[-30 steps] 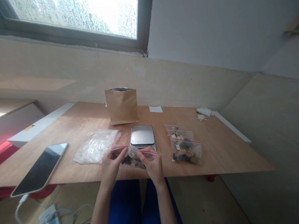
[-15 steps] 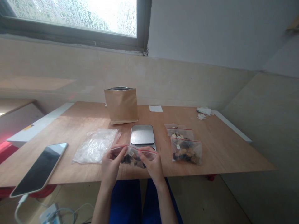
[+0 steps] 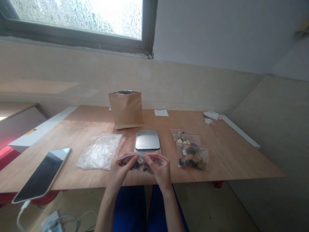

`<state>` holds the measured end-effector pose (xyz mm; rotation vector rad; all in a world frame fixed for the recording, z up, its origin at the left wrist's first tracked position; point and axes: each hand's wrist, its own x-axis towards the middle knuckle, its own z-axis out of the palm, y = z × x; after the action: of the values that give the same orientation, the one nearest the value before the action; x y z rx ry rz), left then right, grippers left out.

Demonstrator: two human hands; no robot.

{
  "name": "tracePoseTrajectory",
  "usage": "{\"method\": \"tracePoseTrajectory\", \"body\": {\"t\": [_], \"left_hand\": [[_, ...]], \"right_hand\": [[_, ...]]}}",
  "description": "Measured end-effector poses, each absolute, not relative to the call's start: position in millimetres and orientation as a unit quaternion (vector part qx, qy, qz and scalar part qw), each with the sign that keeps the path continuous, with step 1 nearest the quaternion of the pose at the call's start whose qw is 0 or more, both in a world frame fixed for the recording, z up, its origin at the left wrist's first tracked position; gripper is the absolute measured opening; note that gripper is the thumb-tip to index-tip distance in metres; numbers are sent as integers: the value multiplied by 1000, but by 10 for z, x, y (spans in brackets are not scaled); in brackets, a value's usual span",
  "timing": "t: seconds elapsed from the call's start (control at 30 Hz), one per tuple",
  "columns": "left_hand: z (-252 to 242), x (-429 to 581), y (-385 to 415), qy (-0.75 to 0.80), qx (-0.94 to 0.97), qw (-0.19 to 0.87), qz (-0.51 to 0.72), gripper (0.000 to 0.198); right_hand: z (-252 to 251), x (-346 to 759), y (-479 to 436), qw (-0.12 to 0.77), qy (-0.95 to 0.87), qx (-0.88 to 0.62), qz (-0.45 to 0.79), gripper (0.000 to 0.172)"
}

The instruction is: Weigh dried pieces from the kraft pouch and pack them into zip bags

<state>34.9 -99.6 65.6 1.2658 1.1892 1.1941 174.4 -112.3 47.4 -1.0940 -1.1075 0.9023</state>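
Observation:
Between my hands is a clear zip bag (image 3: 142, 165) with dark and tan dried pieces and a small white label inside. My left hand (image 3: 118, 170) pinches the left part of its red-lined top edge, thumb on the near side. On the right part of that edge my right hand (image 3: 161, 172) is closed, its thumb close to the other one. Just beyond the bag lies a scale (image 3: 147, 140) with a square metal plate; its front is partly hidden by the bag. Filled zip bags (image 3: 193, 157) overlap one another to the right of my right hand.
Flat clear bags (image 3: 100, 151) lie left of the scale. A brown paper pouch (image 3: 126, 110) stands open-topped behind. A phone (image 3: 42, 175) on a cable overhangs the front left table edge. White paper (image 3: 161, 113) and crumpled scraps (image 3: 211, 115) lie far back.
Both hands have shifted slightly right with the bag. The thumbs are closer together at its top edge, and the bag's mouth looks more bowed.

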Motion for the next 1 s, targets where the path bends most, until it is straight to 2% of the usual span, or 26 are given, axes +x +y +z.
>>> {"method": "tracePoseTrajectory", "body": {"t": [0.63, 1.0], "left_hand": [[690, 418, -1010, 496, 519, 476, 509, 24], [639, 415, -959, 468, 564, 459, 502, 20]], "right_hand": [[504, 1729, -1120, 610, -474, -488, 407, 14], [521, 1619, -1127, 639, -458, -465, 407, 11]]}}
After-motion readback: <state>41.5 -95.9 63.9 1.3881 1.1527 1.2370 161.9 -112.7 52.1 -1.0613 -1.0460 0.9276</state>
